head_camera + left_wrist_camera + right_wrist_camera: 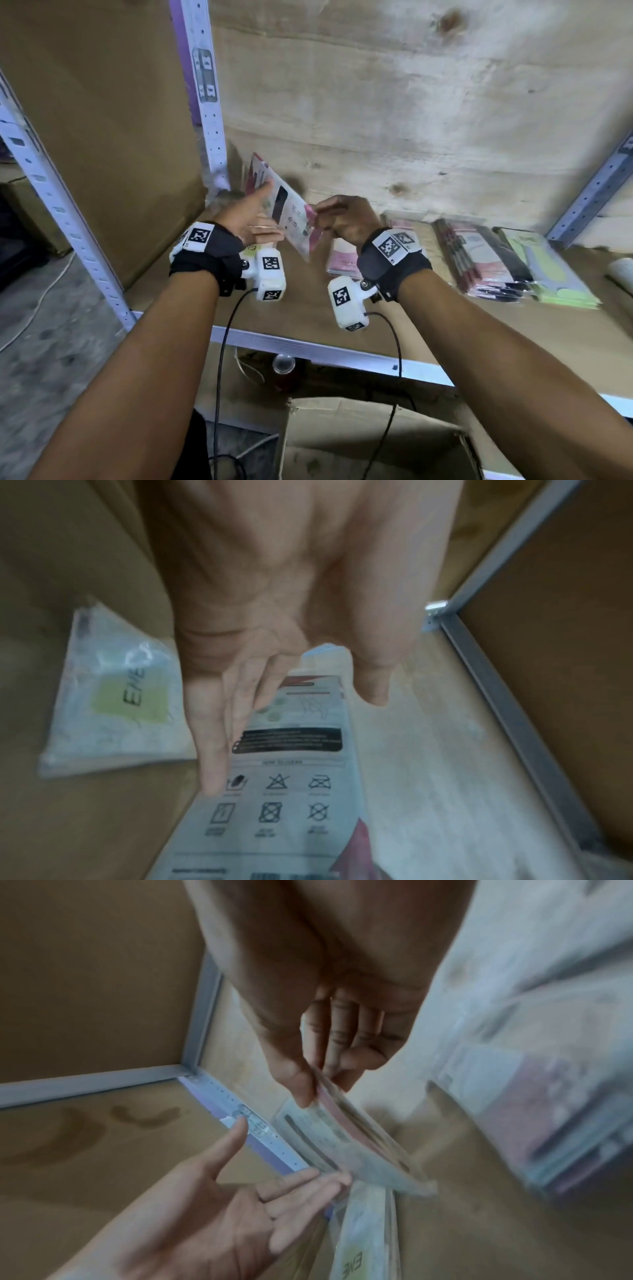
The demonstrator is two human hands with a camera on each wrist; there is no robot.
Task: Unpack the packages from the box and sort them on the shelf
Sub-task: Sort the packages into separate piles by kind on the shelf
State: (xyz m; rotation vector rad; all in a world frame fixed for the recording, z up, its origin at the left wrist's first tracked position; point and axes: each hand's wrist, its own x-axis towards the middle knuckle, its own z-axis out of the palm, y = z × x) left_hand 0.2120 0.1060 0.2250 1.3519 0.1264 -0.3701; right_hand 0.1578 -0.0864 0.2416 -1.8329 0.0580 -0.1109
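Observation:
A thin stack of pink-and-white packages is held tilted on edge above the wooden shelf, near its left rear corner. My right hand pinches the stack's near corner between thumb and fingers. My left hand is spread flat, its straight fingers lying against the stack's printed back and lower edge. A green-labelled package lies flat on the shelf under the left hand. The box stands open on the floor below the shelf.
More packages lie in rows on the shelf to the right: a pink pile, a pink-and-black pile and green ones. A white perforated upright stands at the rear left beside a cardboard panel. Cables hang from both wrists.

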